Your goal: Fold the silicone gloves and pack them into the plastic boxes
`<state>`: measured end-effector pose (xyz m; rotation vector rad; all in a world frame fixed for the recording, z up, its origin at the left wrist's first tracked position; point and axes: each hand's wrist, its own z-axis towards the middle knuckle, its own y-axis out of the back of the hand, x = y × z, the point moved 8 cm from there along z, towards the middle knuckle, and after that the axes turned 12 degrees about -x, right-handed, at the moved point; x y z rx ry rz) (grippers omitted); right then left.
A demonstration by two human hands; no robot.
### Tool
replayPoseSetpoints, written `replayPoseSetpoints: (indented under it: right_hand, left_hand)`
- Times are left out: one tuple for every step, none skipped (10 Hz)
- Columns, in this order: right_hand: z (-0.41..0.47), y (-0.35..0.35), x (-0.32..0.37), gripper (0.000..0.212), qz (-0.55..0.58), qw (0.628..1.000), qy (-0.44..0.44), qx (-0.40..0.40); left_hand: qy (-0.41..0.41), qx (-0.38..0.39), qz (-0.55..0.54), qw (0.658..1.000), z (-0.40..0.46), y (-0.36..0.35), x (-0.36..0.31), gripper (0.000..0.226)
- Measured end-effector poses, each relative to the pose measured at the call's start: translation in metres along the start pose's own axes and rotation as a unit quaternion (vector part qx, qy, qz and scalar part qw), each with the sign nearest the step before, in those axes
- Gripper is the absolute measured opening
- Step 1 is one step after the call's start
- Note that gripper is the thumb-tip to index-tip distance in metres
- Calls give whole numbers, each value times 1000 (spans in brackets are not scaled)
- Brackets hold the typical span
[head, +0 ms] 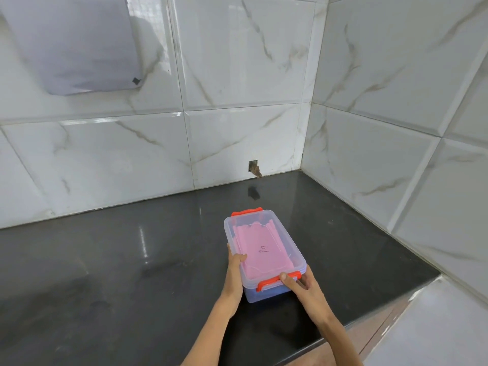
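A clear plastic box (264, 249) with its lid on and orange-red clips at both short ends sits on the black countertop (132, 273). Pink silicone glove material (261, 254) lies folded flat inside and shows through the lid. Something bluish shows through the box's lower near wall. My left hand (235, 268) grips the box's near left side, thumb on the lid. My right hand (301, 283) holds the near right corner, with the thumb pressing on the near orange clip (274, 280).
Marble-look tiled walls close the counter at the back and right, meeting in a corner (303, 165). A small hole (254, 168) is in the back wall. The counter's front edge (369, 320) runs to the right of my arms. A white sheet (71, 43) hangs upper left.
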<state>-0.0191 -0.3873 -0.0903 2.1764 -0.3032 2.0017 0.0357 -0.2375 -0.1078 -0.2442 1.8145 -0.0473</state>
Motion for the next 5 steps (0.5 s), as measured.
replayPoseSetpoints:
  right_hand:
    - [6,18,21,66,7,999,7,-36]
    - [20,24,66,84,-73,989,68,-106]
    - [33,-13,102,88,-178,971,131,-90]
    - [41,-76,115,78,-173,971,159,-41]
    - [35,-149,121,76,-215,952,215,37]
  left_hand:
    - [-37,-46,38,998,-10,12,-17,63]
    - [-139,-154,148,967,-12,56,-56,64]
    - [-254,-210,292,898,-15,99,-103,66]
    - [-292,-266,390,832,-26,141,-139,65]
    - [-280,-323,424,798,-40,178,-151,65]
